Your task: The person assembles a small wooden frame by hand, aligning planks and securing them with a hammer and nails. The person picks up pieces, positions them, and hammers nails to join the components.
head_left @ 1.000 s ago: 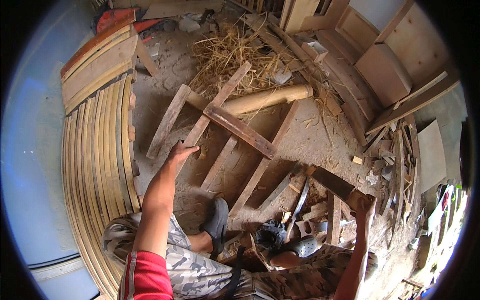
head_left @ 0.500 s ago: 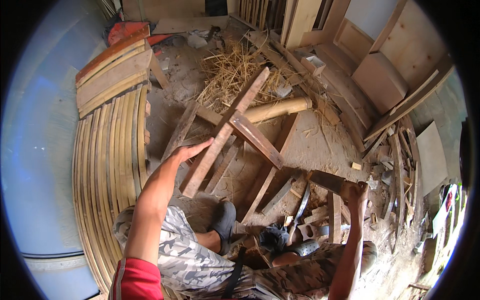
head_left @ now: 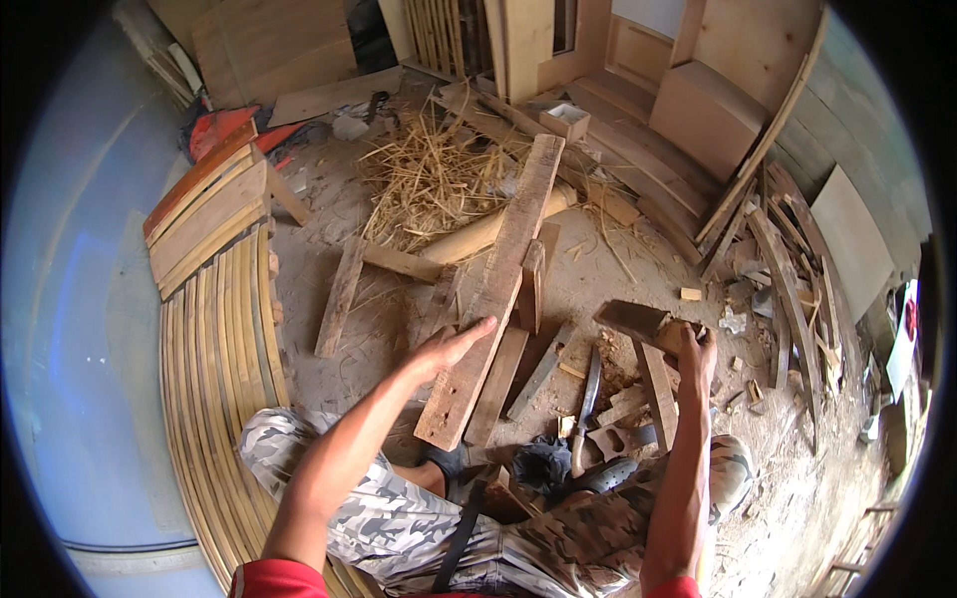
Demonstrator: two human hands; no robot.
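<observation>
My left hand (head_left: 454,349) grips a long rough wooden plank (head_left: 503,264), thumb across its upper face and fingers hidden beneath. The plank slopes up and away from me, and a shorter piece of wood (head_left: 534,284) joins its right side. Off to the right, my right hand (head_left: 697,349) is closed round the light wooden end of a tool with a broad, flat, dark part (head_left: 633,320); its exact kind is unclear. The tool is apart from the plank. Between my feet lies a long knife (head_left: 588,399) beside a black plastic bag (head_left: 544,462).
A slatted bamboo bench (head_left: 214,329) runs along my left. Ahead are a straw heap (head_left: 429,174) and a thick bamboo pole (head_left: 488,229). Loose boards and offcuts (head_left: 783,289) pile up on the right. A wooden piece (head_left: 658,394) stands below my right hand.
My left hand has turned the plank so its broad face shows and shifted it right and nearer. The joined piece now points away from view. My right hand has risen slightly, still holding the tool.
</observation>
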